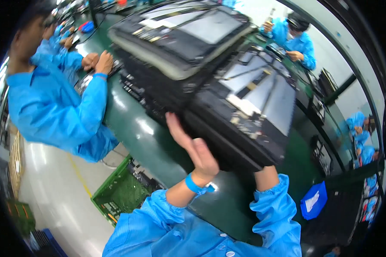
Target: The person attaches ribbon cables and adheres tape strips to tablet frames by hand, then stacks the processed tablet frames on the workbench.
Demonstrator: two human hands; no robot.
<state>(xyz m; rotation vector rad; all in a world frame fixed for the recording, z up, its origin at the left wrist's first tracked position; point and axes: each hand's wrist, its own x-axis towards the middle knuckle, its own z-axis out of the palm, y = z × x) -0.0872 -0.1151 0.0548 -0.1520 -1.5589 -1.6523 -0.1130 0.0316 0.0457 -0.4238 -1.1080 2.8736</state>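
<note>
Two stacks of black trays stand side by side in front of me on the bench. On the nearer right stack [218, 132], the top holds a flat device part with silver panels, black ribbon cables and small boards. My left hand [195, 147] lies with fingers stretched out along this stack's near left side, wearing a blue wrist strap [194, 183]. My right hand goes behind the stack's near right corner; only the wrist [266, 177] shows and its fingers are hidden. The taller left stack [154, 77] carries a similar part with a pale rim on top.
A green bench [146, 128] runs under the stacks. Below its left edge sits a green crate [116, 192] with dark parts. A co-worker in blue [60, 107] works close on the left, another [296, 43] across the bench. A blue bin [314, 200] lies at right.
</note>
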